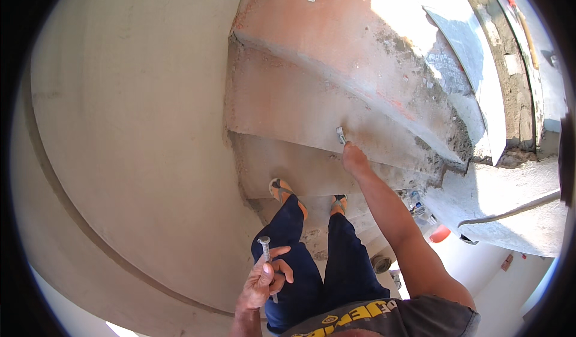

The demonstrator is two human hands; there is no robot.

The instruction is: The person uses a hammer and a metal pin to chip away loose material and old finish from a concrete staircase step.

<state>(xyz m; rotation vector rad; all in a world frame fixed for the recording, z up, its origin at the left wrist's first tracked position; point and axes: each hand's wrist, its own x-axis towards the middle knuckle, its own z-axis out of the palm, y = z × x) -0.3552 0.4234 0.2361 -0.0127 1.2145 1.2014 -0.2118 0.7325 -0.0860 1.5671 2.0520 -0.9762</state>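
Note:
My left hand (264, 277), at the lower middle, is closed on an upright metal rod (266, 250) with a flat round head, like a large chisel or spike. My right hand (354, 160) reaches forward over a dusty concrete step (300, 109), gripping a tool with a small pale metal head (340, 135), possibly a hammer; its exact kind is too small to tell. My sandalled feet (280, 190) are on the winding stair, just short of that step. A rough, broken edge (432, 157) runs along the steps' right ends.
A curved plaster wall (132, 133) bounds the stair on the left. At the right are sunlit sheets (459, 49), a red-and-wood long-handled tool (522, 25), a cable (510, 211) on a white ledge, and a red object (440, 234) below beside small clutter.

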